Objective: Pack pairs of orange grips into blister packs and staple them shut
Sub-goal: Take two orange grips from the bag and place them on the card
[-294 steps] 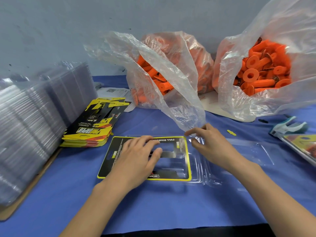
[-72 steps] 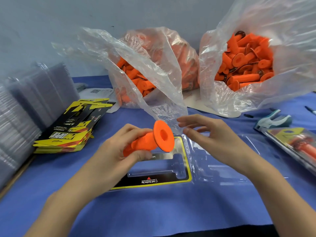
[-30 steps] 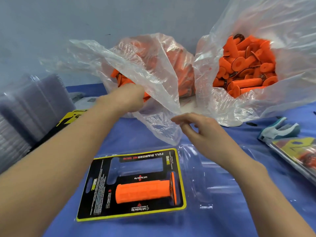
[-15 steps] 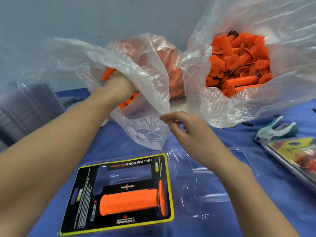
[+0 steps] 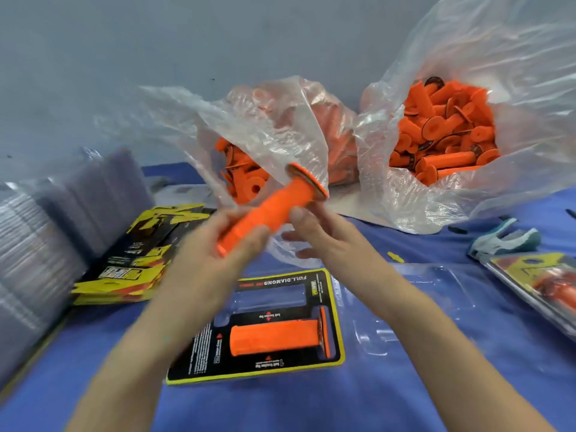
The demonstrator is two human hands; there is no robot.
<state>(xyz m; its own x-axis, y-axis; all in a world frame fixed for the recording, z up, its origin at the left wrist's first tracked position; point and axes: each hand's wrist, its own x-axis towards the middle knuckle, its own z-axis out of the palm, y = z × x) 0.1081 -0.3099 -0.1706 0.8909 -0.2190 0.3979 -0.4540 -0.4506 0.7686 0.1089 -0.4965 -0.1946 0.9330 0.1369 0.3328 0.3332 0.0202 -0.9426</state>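
An orange grip (image 5: 274,210) is held in the air above the blister pack (image 5: 187,353), tilted, its flanged end up and to the right, its plain end down and to the left; a second orange grip (image 5: 274,336) lies level in the nearer cavity of the pack's black-and-yellow card half, flange to the right; the clear lid half (image 5: 436,307) lies open, flat on the blue tabletop (image 5: 311,406); loose orange grips (image 5: 445,141) lie heaped behind.

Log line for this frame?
left hand: grips second grip | right hand: pinches it | blister pack: first grip seated, upper slot empty
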